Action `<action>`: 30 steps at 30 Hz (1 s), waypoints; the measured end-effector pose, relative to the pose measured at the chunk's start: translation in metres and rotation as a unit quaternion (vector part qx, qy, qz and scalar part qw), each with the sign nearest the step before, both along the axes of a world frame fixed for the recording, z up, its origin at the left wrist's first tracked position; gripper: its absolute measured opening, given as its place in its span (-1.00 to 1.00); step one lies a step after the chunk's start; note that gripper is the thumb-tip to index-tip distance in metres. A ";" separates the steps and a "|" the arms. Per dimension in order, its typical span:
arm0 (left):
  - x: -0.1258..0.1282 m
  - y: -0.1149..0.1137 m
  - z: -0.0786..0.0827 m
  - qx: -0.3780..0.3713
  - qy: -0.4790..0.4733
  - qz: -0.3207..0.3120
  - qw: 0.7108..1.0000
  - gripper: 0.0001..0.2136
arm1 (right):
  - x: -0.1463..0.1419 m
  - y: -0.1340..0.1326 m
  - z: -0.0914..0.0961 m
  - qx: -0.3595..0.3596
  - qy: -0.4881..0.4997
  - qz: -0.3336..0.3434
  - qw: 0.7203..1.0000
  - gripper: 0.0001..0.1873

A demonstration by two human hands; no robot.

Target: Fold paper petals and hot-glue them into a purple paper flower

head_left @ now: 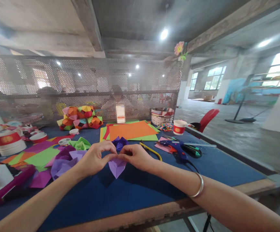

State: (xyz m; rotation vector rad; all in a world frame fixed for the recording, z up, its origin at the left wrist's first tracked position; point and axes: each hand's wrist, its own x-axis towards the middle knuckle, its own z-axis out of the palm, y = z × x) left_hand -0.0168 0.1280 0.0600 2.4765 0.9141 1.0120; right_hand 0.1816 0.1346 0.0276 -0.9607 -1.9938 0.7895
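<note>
My left hand (94, 159) and my right hand (135, 157) meet over the blue table top (130, 193), both pinching a folded light purple paper piece (117, 167) that points down toward me. A darker purple folded piece (120, 142) sits just behind my fingers. Folded purple and green paper pieces (69, 154) lie to the left of my left hand. A silver bangle (199, 186) circles my right wrist.
A stack of orange and green sheets (130, 130) lies behind my hands. A blue glue gun (176, 149), scissors and a yellow tool lie at right, near a red paper cup (179, 127) and basket (162, 116). Paper balls (80, 117), cups and loose sheets fill the left. Perforated screen behind.
</note>
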 end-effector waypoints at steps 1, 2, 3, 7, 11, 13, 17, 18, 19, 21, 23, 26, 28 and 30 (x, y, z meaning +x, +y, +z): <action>0.000 0.000 0.000 0.004 0.007 0.001 1.000 -0.86 | 0.000 0.000 0.000 0.001 -0.004 -0.002 1.000 -0.80; 0.000 -0.001 0.000 0.010 0.012 0.004 1.000 -0.85 | 0.000 -0.001 0.001 0.002 -0.007 -0.005 1.000 -0.79; 0.000 -0.001 -0.001 0.015 0.018 0.007 1.000 -0.85 | 0.000 -0.001 0.001 0.003 -0.009 -0.007 1.000 -0.77; 0.002 0.000 0.000 0.029 0.039 0.028 0.998 -0.86 | 0.000 -0.002 0.002 0.000 -0.008 -0.006 1.000 -0.77; 0.002 0.001 0.000 0.016 0.055 0.074 0.996 -0.85 | -0.001 -0.004 0.002 -0.003 0.005 0.004 1.000 -0.90; 0.002 0.002 -0.001 0.009 0.058 0.079 0.995 -0.83 | -0.001 -0.004 0.002 0.014 -0.003 0.003 1.000 -0.89; 0.002 0.002 -0.004 -0.005 0.054 0.072 0.996 -0.82 | -0.001 -0.005 0.002 0.042 -0.021 0.003 0.999 -0.88; 0.002 0.003 -0.004 -0.010 0.054 0.072 0.996 -0.82 | -0.001 -0.005 0.001 0.045 -0.023 0.002 0.999 -0.87; 0.001 0.003 -0.004 -0.014 0.054 0.072 0.996 -0.82 | -0.002 -0.005 0.001 0.046 -0.023 0.001 0.999 -0.87; 0.001 0.003 -0.004 -0.020 0.055 0.070 0.996 -0.82 | -0.002 -0.004 0.000 0.042 -0.019 -0.002 0.999 -0.86; 0.001 0.003 -0.004 -0.023 0.056 0.067 0.996 -0.82 | -0.002 -0.003 0.000 0.039 -0.018 -0.001 0.999 -0.87; 0.001 0.003 -0.004 -0.026 0.056 0.063 0.996 -0.82 | -0.001 -0.003 0.000 0.046 -0.029 0.005 0.998 -0.89; 0.001 0.003 -0.004 -0.034 0.055 0.060 0.996 -0.81 | -0.001 -0.003 0.001 0.053 -0.036 0.006 0.998 -0.89; 0.000 0.003 -0.004 -0.048 0.053 0.054 0.996 -0.80 | 0.000 -0.004 0.003 0.061 -0.039 0.007 0.997 -0.88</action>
